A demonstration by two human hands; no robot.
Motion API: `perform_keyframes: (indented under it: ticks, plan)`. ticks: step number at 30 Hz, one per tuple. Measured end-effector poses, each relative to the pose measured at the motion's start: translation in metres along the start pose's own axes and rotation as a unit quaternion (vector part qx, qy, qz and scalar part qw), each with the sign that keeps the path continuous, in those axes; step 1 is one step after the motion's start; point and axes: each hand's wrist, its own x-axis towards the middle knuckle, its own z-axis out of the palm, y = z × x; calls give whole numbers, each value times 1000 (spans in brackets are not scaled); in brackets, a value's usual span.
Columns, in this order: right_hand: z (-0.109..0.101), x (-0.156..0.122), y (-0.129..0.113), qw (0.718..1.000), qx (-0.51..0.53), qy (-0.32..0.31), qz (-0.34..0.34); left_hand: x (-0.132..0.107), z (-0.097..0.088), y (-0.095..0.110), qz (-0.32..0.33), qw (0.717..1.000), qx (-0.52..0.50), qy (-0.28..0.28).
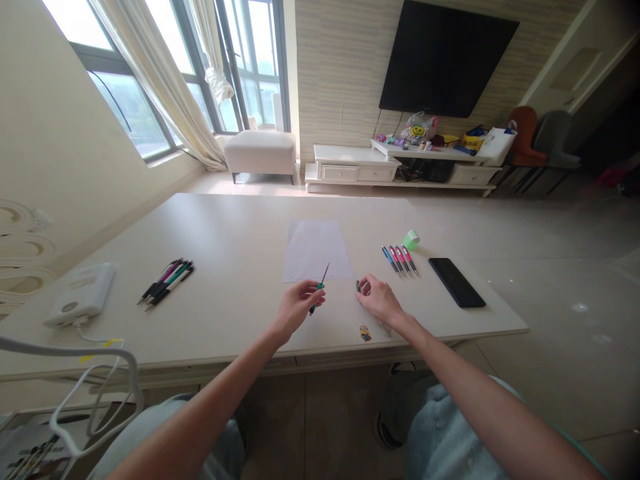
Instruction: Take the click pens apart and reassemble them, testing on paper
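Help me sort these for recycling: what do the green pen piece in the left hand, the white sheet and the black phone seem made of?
Green pen piece: probably plastic, by its solid colour; finish too small to tell.
White sheet: likely matte paper, thin and flat with straight edges.
Black phone: perhaps glass, from its smooth dark face.

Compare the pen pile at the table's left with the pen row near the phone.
The pen pile is overlapped; the pen row lies side by side. The pile includes purple and green pens; the row shows blue and pink ones. Both rest on the table.
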Motion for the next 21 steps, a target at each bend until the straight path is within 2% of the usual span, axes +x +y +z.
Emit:
perform_keyframes:
  ticks: [10,15,18,21]
  plan:
    - [0,0,-2,1000,1,-3,8,1,1,-1,-4,1000,-13,2]
    - [-4,0,-4,999,29,26,10,-1,1,1,-1,1000,-20,-3]
    - [-7,1,-12,993,113,44,1,-3,3,1,-7,999,-30,-16]
    - [-7,-1,-28,959,284,11,-5,-5,6,-1,-10,997,-49,-53]
